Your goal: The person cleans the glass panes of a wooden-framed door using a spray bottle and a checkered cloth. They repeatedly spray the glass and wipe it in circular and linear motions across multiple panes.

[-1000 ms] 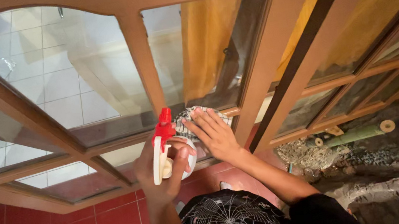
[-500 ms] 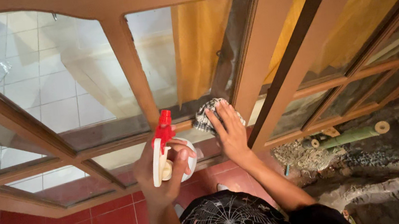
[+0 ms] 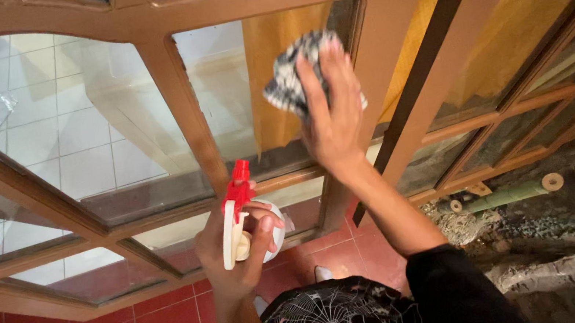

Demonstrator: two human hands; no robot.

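Head view: the right hand [image 3: 333, 122] presses a crumpled checked cloth [image 3: 289, 80] flat against the glass pane [image 3: 234, 94], fingers spread over it. The left hand [image 3: 234, 253] grips a spray bottle [image 3: 241, 216] (red trigger up), held low, clear of the wiping.

Cloth [image 3: 288, 74] black-white checked, perhaps; spray bottle [image 3: 241, 212] red-white; door frame [image 3: 166, 81] brown.

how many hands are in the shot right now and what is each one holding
2. The left hand, low in the frame, holds a spray bottle. The right hand presses a cloth against the glass pane.
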